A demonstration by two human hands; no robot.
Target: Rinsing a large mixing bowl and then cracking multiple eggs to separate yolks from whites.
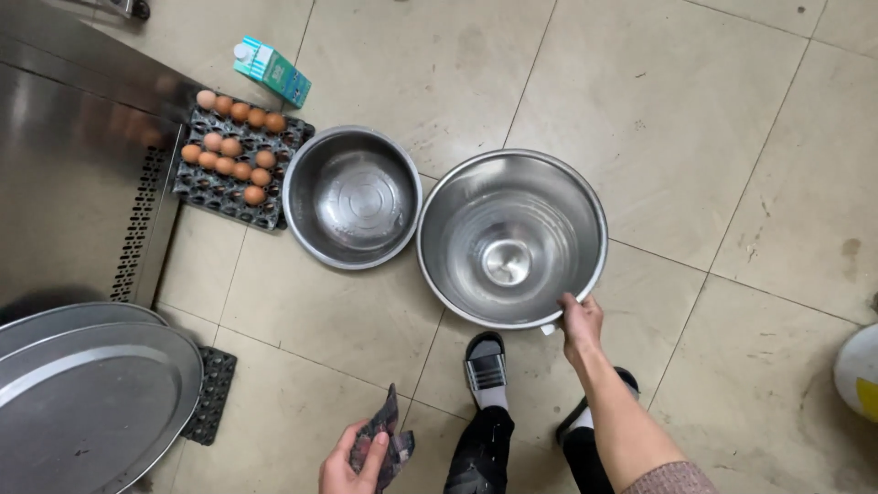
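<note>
My right hand [580, 320] grips the near rim of a large steel bowl [457, 265], which sits empty on the tiled floor. A smaller empty steel bowl [315, 224] stands to its left, touching it. My left hand [352, 457] is low in view and holds a dark patterned cloth [389, 437]. A dark egg tray [219, 194] with several brown eggs [240, 146] lies left of the small bowl. A teal and white carton [273, 70] lies beyond the tray.
A stainless steel cabinet [73, 174] fills the left side. Two large steel lids or pans [82, 402] rest at the lower left on another dark tray [212, 393]. My feet in sandals [486, 361] stand just below the large bowl. A white object [858, 370] sits at the right edge.
</note>
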